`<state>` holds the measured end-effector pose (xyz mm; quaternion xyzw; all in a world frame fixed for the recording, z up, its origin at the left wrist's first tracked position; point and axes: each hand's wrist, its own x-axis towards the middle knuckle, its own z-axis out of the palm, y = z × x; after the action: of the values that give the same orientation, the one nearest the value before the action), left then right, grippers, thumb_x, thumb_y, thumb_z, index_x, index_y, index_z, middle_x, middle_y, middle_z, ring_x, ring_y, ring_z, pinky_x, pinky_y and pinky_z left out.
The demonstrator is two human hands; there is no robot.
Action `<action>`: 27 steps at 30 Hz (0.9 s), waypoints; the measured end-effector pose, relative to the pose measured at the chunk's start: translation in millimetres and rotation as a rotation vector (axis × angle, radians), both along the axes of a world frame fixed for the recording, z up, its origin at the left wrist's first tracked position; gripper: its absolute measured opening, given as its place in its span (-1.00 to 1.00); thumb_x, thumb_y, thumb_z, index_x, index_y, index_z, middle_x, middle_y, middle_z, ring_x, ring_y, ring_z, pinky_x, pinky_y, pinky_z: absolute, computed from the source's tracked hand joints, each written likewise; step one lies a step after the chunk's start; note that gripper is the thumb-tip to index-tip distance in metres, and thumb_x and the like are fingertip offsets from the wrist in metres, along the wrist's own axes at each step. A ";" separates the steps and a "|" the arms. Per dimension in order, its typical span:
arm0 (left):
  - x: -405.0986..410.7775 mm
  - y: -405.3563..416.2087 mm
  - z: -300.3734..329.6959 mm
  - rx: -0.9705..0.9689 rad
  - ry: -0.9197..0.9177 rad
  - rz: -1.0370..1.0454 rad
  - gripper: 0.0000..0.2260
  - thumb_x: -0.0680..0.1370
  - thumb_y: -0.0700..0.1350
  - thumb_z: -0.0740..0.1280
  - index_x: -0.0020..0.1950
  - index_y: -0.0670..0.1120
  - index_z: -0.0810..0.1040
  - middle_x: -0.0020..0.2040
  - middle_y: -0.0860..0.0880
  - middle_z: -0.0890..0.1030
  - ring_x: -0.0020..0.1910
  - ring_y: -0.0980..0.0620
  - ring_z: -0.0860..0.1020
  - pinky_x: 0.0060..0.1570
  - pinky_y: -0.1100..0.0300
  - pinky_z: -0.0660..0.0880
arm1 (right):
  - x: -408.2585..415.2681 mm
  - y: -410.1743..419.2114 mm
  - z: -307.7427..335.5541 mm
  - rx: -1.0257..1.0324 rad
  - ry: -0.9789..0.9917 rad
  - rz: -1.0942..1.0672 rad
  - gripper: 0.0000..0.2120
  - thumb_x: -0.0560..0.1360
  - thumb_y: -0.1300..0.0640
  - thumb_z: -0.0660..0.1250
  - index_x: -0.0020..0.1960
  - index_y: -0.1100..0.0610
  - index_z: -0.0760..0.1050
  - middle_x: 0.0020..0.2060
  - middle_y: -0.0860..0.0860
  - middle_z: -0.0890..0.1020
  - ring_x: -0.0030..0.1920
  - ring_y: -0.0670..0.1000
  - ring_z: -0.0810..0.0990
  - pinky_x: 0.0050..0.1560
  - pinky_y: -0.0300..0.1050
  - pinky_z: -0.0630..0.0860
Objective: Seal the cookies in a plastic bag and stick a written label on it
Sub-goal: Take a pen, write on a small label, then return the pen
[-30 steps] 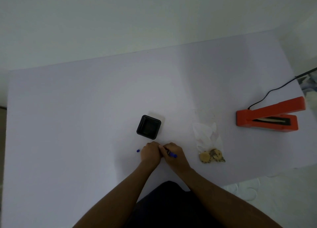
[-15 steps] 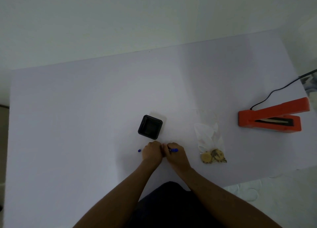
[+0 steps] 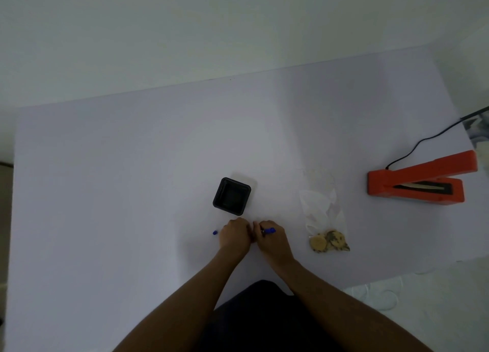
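A clear plastic bag [image 3: 323, 211] lies on the white table [image 3: 132, 193] to the right of my hands, with the cookies [image 3: 329, 242] bunched at its near end. My right hand [image 3: 271, 242] grips a blue pen [image 3: 269, 230], whose end sticks out to the right. My left hand [image 3: 235, 237] rests on the table with curled fingers, touching my right hand. What lies under my hands is hidden, and no label shows. A small blue pen cap [image 3: 214, 232] lies just left of my left hand.
A black square container [image 3: 232, 196] stands just beyond my hands. An orange heat sealer [image 3: 418, 182] with a black cord [image 3: 423, 141] sits at the right edge of the table. The near table edge runs close to my body.
The blue end of the pen in my right hand has swung slightly away from me. Both hands stay pressed together in the same spot.
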<state>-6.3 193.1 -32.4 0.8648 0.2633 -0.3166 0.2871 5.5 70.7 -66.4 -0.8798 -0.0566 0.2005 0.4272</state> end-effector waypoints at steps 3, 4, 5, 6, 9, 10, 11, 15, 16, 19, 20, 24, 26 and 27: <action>-0.7 0.2 -1.6 -0.010 0.002 0.000 -0.88 0.56 -0.13 0.35 -0.15 -0.08 0.64 -0.18 -0.04 0.66 -0.24 0.02 0.64 -0.17 0.14 0.63 | 1.1 -0.3 4.6 0.010 -0.033 -0.018 -0.68 0.60 0.26 0.30 -0.34 0.21 0.49 -0.43 0.14 0.55 -0.42 0.09 0.52 -0.33 -0.13 0.47; -0.8 0.5 -2.4 -0.013 0.003 0.000 -0.88 0.56 -0.13 0.35 -0.15 -0.08 0.64 -0.18 -0.04 0.66 -0.24 0.03 0.64 -0.16 0.14 0.63 | 1.5 -0.2 6.0 0.014 -0.050 -0.017 -0.68 0.59 0.28 0.30 -0.34 0.18 0.47 -0.43 0.12 0.54 -0.43 0.08 0.51 -0.34 -0.15 0.45; -1.0 0.8 -2.4 -0.012 0.003 -0.004 -0.88 0.56 -0.13 0.36 -0.15 -0.08 0.64 -0.18 -0.04 0.66 -0.24 0.03 0.63 -0.17 0.14 0.63 | 1.7 -0.4 7.0 0.016 -0.059 -0.014 -0.67 0.59 0.29 0.29 -0.34 0.14 0.46 -0.44 0.11 0.53 -0.43 0.07 0.50 -0.34 -0.17 0.44; -0.9 1.0 -2.6 -0.013 -0.001 -0.002 -0.89 0.55 -0.12 0.36 -0.15 -0.08 0.64 -0.18 -0.04 0.66 -0.24 0.03 0.63 -0.16 0.14 0.63 | 1.6 -1.0 7.1 0.017 -0.062 -0.015 -0.67 0.59 0.29 0.29 -0.34 0.13 0.44 -0.44 0.10 0.52 -0.43 0.07 0.50 -0.35 -0.16 0.44; -1.7 1.5 -4.7 -0.031 -0.007 0.009 -0.90 0.55 -0.13 0.38 -0.15 -0.08 0.64 -0.17 -0.04 0.66 -0.23 0.04 0.63 -0.16 0.16 0.62 | 0.4 -3.2 4.5 0.021 -0.054 -0.015 -0.68 0.60 0.28 0.29 -0.34 0.22 0.47 -0.43 0.13 0.54 -0.43 0.08 0.51 -0.35 -0.07 0.50; -1.8 1.3 -4.3 -0.027 -0.006 0.004 -0.90 0.55 -0.12 0.38 -0.14 -0.08 0.64 -0.17 -0.04 0.66 -0.22 0.04 0.63 -0.16 0.16 0.61 | -0.2 -3.3 4.2 0.022 -0.046 -0.005 -0.68 0.60 0.27 0.28 -0.33 0.25 0.49 -0.42 0.14 0.56 -0.42 0.09 0.53 -0.34 -0.04 0.53; -1.7 1.3 -3.9 -0.023 -0.005 0.003 -0.90 0.55 -0.12 0.38 -0.14 -0.08 0.64 -0.17 -0.04 0.66 -0.23 0.04 0.63 -0.16 0.17 0.61 | -0.6 -3.5 4.5 0.022 -0.044 0.001 -0.69 0.61 0.26 0.28 -0.32 0.25 0.50 -0.41 0.15 0.57 -0.41 0.10 0.54 -0.33 -0.03 0.54; -1.3 1.0 -5.5 -0.017 -0.007 -0.003 -0.88 0.55 -0.11 0.39 -0.18 -0.07 0.63 -0.19 -0.03 0.65 -0.25 0.05 0.62 -0.18 0.17 0.61 | 0.5 -2.9 8.1 -0.003 -0.102 0.010 -0.69 0.59 0.30 0.30 -0.34 0.19 0.48 -0.44 0.08 0.52 -0.45 0.02 0.47 -0.36 -0.19 0.45; -1.4 0.9 -5.7 -0.015 -0.008 -0.005 -0.88 0.55 -0.11 0.39 -0.18 -0.07 0.63 -0.19 -0.03 0.65 -0.26 0.05 0.62 -0.20 0.18 0.61 | 0.2 -3.2 7.8 -0.009 -0.108 0.011 -0.68 0.59 0.30 0.30 -0.34 0.18 0.47 -0.44 0.07 0.51 -0.45 0.00 0.45 -0.36 -0.22 0.42; -1.9 0.9 -6.7 -0.019 -0.012 -0.003 -0.89 0.54 -0.08 0.40 -0.17 -0.06 0.64 -0.19 -0.02 0.66 -0.26 0.05 0.63 -0.20 0.17 0.62 | -1.1 -4.5 6.6 -0.003 -0.088 0.003 -0.68 0.60 0.27 0.28 -0.34 0.16 0.46 -0.44 0.08 0.51 -0.45 0.03 0.47 -0.37 -0.05 0.48; -1.9 0.7 -6.4 -0.018 -0.011 -0.007 -0.89 0.53 -0.07 0.41 -0.17 -0.06 0.64 -0.19 -0.02 0.66 -0.26 0.06 0.63 -0.20 0.16 0.63 | -1.4 -5.6 5.2 0.001 -0.082 0.003 -0.67 0.60 0.26 0.27 -0.34 0.16 0.46 -0.44 0.08 0.50 -0.45 0.04 0.48 -0.37 -0.01 0.50; -1.7 1.1 -8.1 -0.036 -0.010 -0.003 -0.90 0.52 -0.05 0.43 -0.14 -0.06 0.65 -0.16 -0.01 0.66 -0.22 0.06 0.64 -0.16 0.16 0.62 | -0.1 -7.5 1.2 -0.033 -0.089 0.008 -0.68 0.61 0.23 0.26 -0.32 0.20 0.48 -0.44 0.09 0.53 -0.45 0.06 0.50 -0.36 0.06 0.54; -1.4 0.8 -8.1 -0.030 -0.007 -0.006 -0.90 0.53 -0.06 0.42 -0.13 -0.06 0.65 -0.15 -0.01 0.67 -0.22 0.06 0.64 -0.17 0.18 0.62 | 0.5 -8.5 0.6 -0.041 -0.086 0.000 -0.68 0.60 0.23 0.27 -0.33 0.21 0.48 -0.45 0.10 0.53 -0.45 0.06 0.50 -0.37 0.07 0.53; -1.5 0.8 -8.8 -0.028 -0.005 -0.005 -0.90 0.53 -0.06 0.42 -0.12 -0.06 0.65 -0.15 -0.01 0.67 -0.22 0.06 0.64 -0.17 0.18 0.61 | 0.7 -8.8 1.1 -0.041 -0.080 -0.008 -0.68 0.60 0.23 0.27 -0.33 0.21 0.48 -0.45 0.11 0.52 -0.46 0.07 0.49 -0.38 0.08 0.53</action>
<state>-7.8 193.9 -41.2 0.8621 0.2561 -0.3187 0.2992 6.2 62.0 -65.3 -0.8958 -0.0661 0.1649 0.4073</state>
